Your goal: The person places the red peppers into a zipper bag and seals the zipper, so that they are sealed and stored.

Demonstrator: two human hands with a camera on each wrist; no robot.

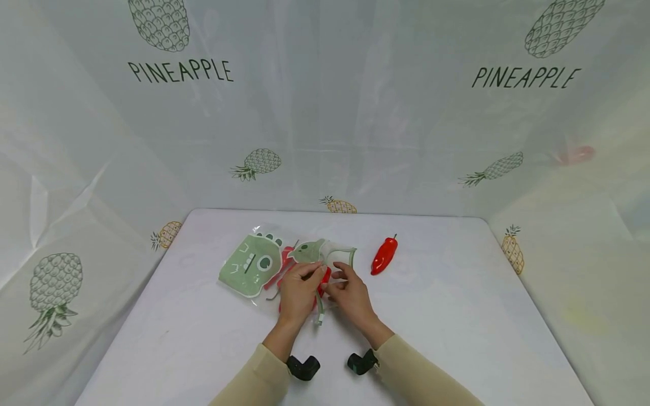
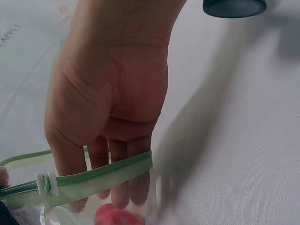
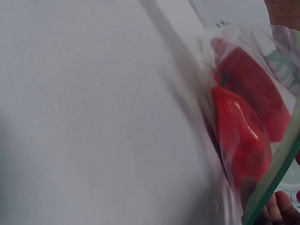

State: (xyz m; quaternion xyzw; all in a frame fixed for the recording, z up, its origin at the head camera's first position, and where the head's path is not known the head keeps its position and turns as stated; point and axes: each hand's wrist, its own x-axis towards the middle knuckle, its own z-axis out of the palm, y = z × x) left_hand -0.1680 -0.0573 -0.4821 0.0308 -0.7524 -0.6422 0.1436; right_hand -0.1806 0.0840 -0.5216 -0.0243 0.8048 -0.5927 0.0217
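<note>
Nearest the viewer, on a white desk (image 1: 457, 316), the left hand (image 1: 297, 293) and right hand (image 1: 352, 294) both pinch the green zip edge of a clear bag (image 1: 254, 265) holding red peppers (image 3: 243, 126). Farther right lies a loose red pepper (image 1: 383, 256).

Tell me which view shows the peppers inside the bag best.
The right wrist view: two red peppers fill it, seen through the clear bag beside its green zip strip. The left wrist view shows only a red patch below the left hand. In the head view both hands mostly hide them.
</note>
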